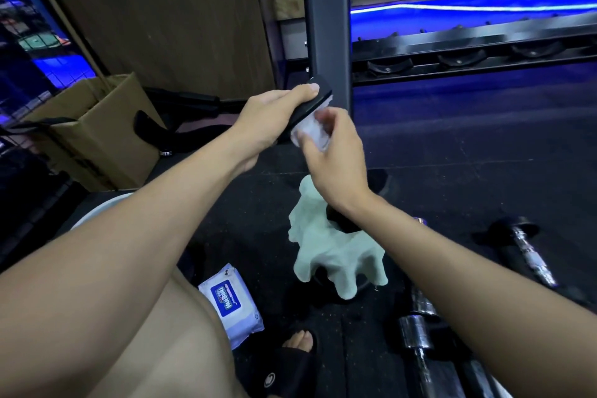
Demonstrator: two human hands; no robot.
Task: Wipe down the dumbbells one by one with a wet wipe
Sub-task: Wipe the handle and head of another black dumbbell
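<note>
My left hand point(271, 119) grips a black dumbbell point(318, 97) held up in front of me, thumb on its top edge; only its dark end shows. My right hand point(336, 155) pinches a white wet wipe point(310, 134) against the underside of that dumbbell. A dumbbell with a chrome handle point(529, 255) lies on the dark floor at the right. Another chrome dumbbell point(416, 333) lies near my right forearm. A blue and white wet-wipe pack point(232, 300) rests beside my leg.
A pale green cloth point(336, 252) drapes over a dark object on the floor below my hands. A grey rack post point(326, 26) stands just behind the dumbbell, with rack cradles point(462, 58) to its right. A cardboard box point(97, 126) sits at the left.
</note>
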